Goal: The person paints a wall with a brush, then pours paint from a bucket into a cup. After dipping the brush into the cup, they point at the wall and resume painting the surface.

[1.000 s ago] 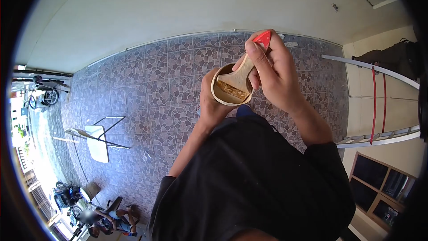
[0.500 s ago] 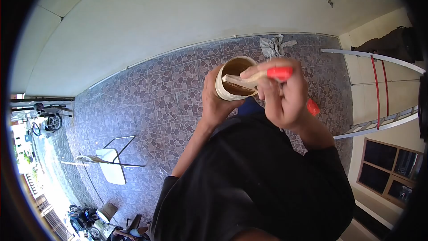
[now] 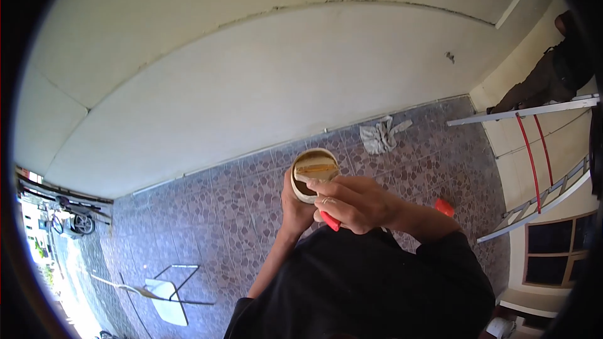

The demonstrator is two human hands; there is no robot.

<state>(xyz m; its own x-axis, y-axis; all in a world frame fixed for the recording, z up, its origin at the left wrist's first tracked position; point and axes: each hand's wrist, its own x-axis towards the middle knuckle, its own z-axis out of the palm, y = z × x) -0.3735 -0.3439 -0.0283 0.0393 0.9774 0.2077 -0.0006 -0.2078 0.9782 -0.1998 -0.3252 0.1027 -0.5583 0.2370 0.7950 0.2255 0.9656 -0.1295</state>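
My left hand (image 3: 295, 212) is wrapped around a cream-coloured can (image 3: 300, 191), its open top facing me. Some brownish liquid or coating shows inside, though its level is hard to make out. With its fingers closed, my right hand (image 3: 359, 204) grips a paintbrush (image 3: 330, 220) that has a wooden handle with a red end. The brush's wide head lies over the can's mouth, near the inner rim, and the red end sticks out below my fingers. Part of the handle is hidden by those fingers.
A pale wall (image 3: 251, 69) rises ahead from the tiled floor (image 3: 213, 213). A crumpled cloth (image 3: 379, 136) lies near its base. To the right are a red object (image 3: 444, 207), a ladder (image 3: 524, 113) with red braces and another person (image 3: 553, 78). A folding chair (image 3: 166, 302) stands at left.
My view has tilted up towards the wall. Both hands with the can sit lower in view. The brush has turned, its red end swinging from upper right to below my right hand.
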